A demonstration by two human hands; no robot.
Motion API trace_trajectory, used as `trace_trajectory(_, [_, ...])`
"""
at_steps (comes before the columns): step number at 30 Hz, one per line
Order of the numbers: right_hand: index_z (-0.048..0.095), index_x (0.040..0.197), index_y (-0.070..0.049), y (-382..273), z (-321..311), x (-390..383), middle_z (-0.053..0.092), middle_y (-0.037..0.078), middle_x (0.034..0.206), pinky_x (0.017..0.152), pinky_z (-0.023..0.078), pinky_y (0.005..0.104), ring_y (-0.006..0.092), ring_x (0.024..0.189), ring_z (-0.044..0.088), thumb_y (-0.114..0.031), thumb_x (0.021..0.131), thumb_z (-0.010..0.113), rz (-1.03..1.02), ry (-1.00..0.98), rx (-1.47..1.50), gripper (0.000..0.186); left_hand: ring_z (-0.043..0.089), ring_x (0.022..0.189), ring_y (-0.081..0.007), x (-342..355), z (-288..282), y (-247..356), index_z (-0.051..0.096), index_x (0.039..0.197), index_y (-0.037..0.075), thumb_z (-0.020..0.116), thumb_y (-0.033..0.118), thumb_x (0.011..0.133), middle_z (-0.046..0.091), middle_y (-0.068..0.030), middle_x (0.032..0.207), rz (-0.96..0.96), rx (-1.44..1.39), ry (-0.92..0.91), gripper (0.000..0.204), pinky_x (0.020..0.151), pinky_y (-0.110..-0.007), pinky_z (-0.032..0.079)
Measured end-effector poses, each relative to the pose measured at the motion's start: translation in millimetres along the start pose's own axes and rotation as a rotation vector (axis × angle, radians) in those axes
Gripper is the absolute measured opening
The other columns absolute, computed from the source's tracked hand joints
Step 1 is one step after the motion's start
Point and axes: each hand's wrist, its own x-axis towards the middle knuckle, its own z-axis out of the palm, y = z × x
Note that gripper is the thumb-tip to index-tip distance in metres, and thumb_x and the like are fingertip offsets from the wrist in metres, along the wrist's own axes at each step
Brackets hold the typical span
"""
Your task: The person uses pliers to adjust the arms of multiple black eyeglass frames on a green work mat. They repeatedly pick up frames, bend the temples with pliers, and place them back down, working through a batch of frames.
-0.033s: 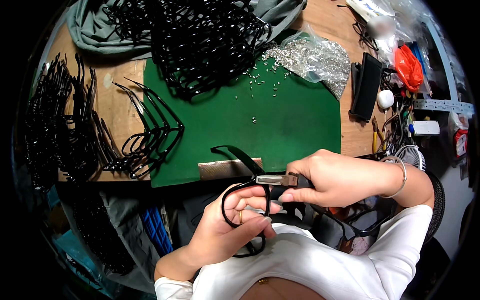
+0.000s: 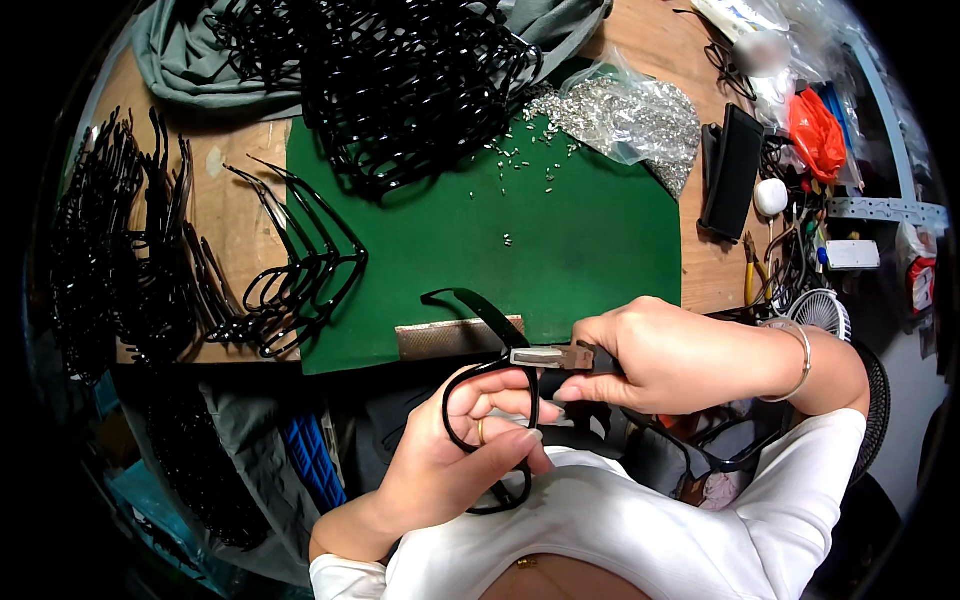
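Note:
A black eyeglass frame [image 2: 534, 402] rests in my left hand [image 2: 425, 455], whose fingers and thumb are closed around its rim just off the table's front edge. One temple arm [image 2: 486, 314] of it sticks up over the green mat. My right hand [image 2: 655, 358] is wrapped round dark-handled pliers [image 2: 545, 357]. Their metal jaws lie at the frame's upper corner, where the temple meets the front. Whether the jaws are clamped on it or only touching, I cannot tell. Behind the temple lies a brownish textured strip [image 2: 425, 342] at the mat's edge.
The green mat [image 2: 590, 250] bears a large pile of black frames [image 2: 400, 90], scattered small metal parts [image 2: 508, 240] and a clear bag [image 2: 635, 115] of them. More frames [image 2: 310, 260] stand at the left. At right are a black phone [image 2: 733, 170], yellow-handled pliers [image 2: 752, 275] and a small fan [image 2: 820, 312].

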Motion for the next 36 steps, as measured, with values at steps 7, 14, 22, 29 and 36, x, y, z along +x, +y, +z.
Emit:
trace_trajectory(7, [0.054, 0.094, 0.006, 12, -24, 5, 0.058, 0.023, 0.079, 0.069, 0.045, 0.0372, 0.0351, 0.077, 0.057, -0.034, 0.082, 0.054, -0.073, -0.136, 0.092, 0.042, 0.060, 0.076, -0.0150, 2, 1, 3, 0.035, 0.121, 0.001, 0.049, -0.004, 0.082, 0.054, -0.0146, 0.103, 0.035, -0.046, 0.005, 0.041, 0.067, -0.023, 0.046])
trace_trajectory(14, [0.052, 0.089, 0.001, 73, 20, 51, 0.056, 0.015, 0.078, 0.064, 0.043, 0.0335, 0.0289, 0.070, 0.055, -0.019, 0.077, 0.060, -0.199, 0.498, -0.019, 0.025, 0.059, 0.081, -0.0157, 6, 2, 10, 0.033, 0.121, -0.004, 0.048, -0.004, 0.082, 0.052, -0.0176, 0.104, 0.065, -0.045, -0.023, 0.041, 0.074, -0.026, 0.047])
trace_trajectory(22, [0.053, 0.090, 0.000, 60, 29, 55, 0.055, 0.015, 0.077, 0.063, 0.043, 0.0327, 0.0286, 0.070, 0.054, -0.017, 0.076, 0.060, -0.095, 0.486, 0.070, 0.024, 0.059, 0.078, -0.0136, 31, -32, 25, 0.038, 0.115, -0.004, 0.048, -0.001, 0.083, 0.056, -0.0138, 0.099, 0.566, 0.594, 0.465, 0.034, 0.070, -0.025, 0.049])
trace_trajectory(29, [0.053, 0.089, 0.001, 58, 28, 57, 0.054, 0.014, 0.076, 0.064, 0.043, 0.0322, 0.0276, 0.069, 0.054, -0.017, 0.075, 0.060, -0.061, 0.497, 0.039, 0.024, 0.047, 0.088, -0.0281, 16, -76, 52, 0.047, 0.108, 0.000, 0.063, 0.026, 0.073, 0.051, -0.0148, 0.092, 0.634, 1.747, 0.971, 0.046, 0.077, -0.038, 0.035])
trace_trajectory(36, [0.053, 0.090, 0.001, 56, 32, 63, 0.054, 0.015, 0.073, 0.063, 0.042, 0.0344, 0.0304, 0.069, 0.054, -0.017, 0.074, 0.061, -0.090, 0.556, -0.055, 0.025, 0.050, 0.072, -0.0274, -18, -94, 43, 0.054, 0.078, 0.004, 0.065, 0.019, 0.069, 0.051, -0.0101, 0.072, 0.465, 1.901, 0.814, 0.021, 0.066, -0.036, 0.039])
